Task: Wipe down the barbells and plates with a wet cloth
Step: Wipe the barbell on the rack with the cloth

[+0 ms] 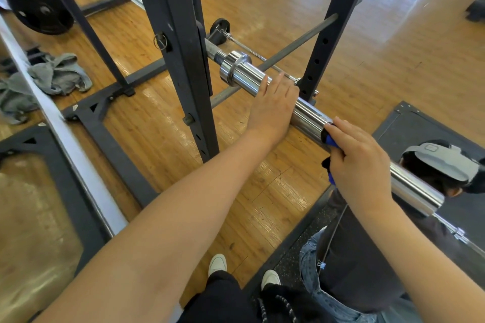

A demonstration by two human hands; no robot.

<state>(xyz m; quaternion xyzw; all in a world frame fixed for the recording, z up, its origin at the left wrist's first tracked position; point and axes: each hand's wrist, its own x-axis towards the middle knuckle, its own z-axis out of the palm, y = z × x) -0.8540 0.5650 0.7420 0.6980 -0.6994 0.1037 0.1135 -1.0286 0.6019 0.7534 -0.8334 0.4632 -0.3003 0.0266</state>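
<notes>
A chrome barbell sleeve (244, 76) runs from the black rack at centre down to the right. My left hand (273, 107) lies over the sleeve with its fingers wrapped around it. Just below it, my right hand (359, 162) grips a blue cloth (331, 142) and presses it against the sleeve. Most of the cloth is hidden under the hand. A black weight plate (39, 5) hangs on the rack at the upper left. A second barbell with a small plate (221, 30) lies on the floor behind.
Black rack uprights (181, 47) stand left of the sleeve and another (328, 34) behind it. A grey rag (56, 76) lies on the wooden floor at left. A second person (367, 257) crouches under the sleeve's end on a black mat.
</notes>
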